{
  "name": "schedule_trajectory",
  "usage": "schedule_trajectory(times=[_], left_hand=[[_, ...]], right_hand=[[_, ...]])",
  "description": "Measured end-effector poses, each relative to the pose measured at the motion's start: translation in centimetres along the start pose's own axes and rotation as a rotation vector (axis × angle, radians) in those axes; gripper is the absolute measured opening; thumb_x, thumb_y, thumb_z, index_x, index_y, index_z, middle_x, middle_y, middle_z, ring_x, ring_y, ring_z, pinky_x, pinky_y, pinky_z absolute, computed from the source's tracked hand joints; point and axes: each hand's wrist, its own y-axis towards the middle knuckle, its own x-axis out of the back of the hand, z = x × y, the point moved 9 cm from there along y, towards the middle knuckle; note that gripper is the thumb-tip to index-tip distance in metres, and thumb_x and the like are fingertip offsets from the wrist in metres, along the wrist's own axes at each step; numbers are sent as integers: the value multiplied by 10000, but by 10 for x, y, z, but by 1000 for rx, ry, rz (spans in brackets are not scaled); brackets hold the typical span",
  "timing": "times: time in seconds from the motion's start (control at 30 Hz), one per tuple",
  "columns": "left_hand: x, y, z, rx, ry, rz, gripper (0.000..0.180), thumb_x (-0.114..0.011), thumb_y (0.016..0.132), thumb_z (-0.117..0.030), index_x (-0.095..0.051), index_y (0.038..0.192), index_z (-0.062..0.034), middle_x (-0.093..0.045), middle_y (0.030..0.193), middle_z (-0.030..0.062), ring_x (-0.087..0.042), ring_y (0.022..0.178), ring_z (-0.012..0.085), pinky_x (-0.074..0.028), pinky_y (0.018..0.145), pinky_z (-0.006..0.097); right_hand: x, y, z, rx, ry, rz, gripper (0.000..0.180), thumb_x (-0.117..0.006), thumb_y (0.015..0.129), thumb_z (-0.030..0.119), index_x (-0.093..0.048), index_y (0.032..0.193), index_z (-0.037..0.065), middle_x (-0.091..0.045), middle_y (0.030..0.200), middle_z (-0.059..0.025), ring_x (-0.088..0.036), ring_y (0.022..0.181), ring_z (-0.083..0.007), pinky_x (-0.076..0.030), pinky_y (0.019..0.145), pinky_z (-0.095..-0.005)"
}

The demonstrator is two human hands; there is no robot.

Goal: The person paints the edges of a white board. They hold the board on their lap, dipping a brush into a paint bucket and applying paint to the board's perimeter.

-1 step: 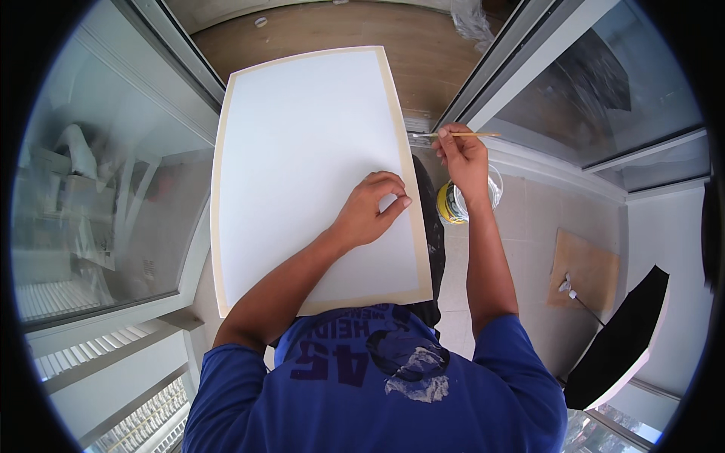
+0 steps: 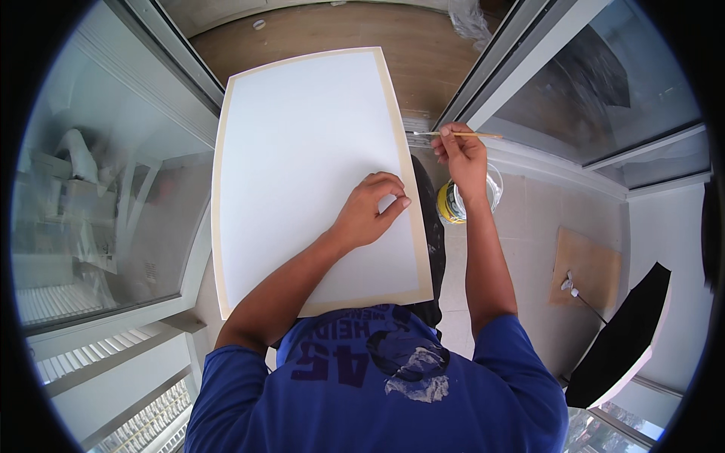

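Observation:
A large white board (image 2: pixel 310 136) with beige tape along its edges lies across my lap. My left hand (image 2: pixel 371 208) rests on its right half, fingers loosely curved and the thumb apart from them, with nothing held. Off the board's right edge, my right hand (image 2: pixel 462 155) pinches a thin paintbrush (image 2: pixel 477 135) between thumb and fingers. The wooden handle points right and the light-tipped bristles point left, toward the board, without touching it. Below that hand, a yellow and white paint bucket (image 2: pixel 451 205) stands on the floor, partly hidden by my right wrist.
Glass door panels stand to the left (image 2: pixel 174 219) and right (image 2: pixel 544 98). Beyond the board is a brown wooden floor (image 2: pixel 302 34) with crumpled clear plastic (image 2: pixel 470 23). At lower right are a brown flat sheet (image 2: pixel 585 264) and a black umbrella-like panel (image 2: pixel 623 340).

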Motion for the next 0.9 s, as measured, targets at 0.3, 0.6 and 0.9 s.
schedule_trajectory(times=[0.3, 0.6, 0.9], left_hand=[[-1, -1, 6, 32, 9, -8, 123, -773, 1020, -106, -722, 1044, 3, -735, 1203, 106, -685, 1086, 235, -537, 952, 349], [-4, -1, 7, 55, 25, 4, 117, -771, 1027, -111, -730, 1063, -7, -736, 1231, 95, -663, 1051, 203, -524, 926, 330], [-5, -1, 5, 37, 25, -2, 120, -774, 1028, -117, -738, 1058, -7, -735, 1228, 98, -666, 1044, 208, -527, 930, 329]], right_hand=[[-39, 4, -67, 45, 420, -60, 418, -525, 1196, 328, -593, 1434, -9, -685, 1409, -190, -758, 1173, -271, -602, 1029, -368], [-50, -1, -73, 144, 313, -60, 455, -484, 1204, 341, -573, 1424, -48, -660, 1388, -200, -745, 1233, -322, -595, 1067, -375], [-44, -21, -50, 150, 212, -78, 444, -459, 1212, 340, -575, 1408, -41, -676, 1384, -198, -758, 1221, -343, -594, 1047, -368]])
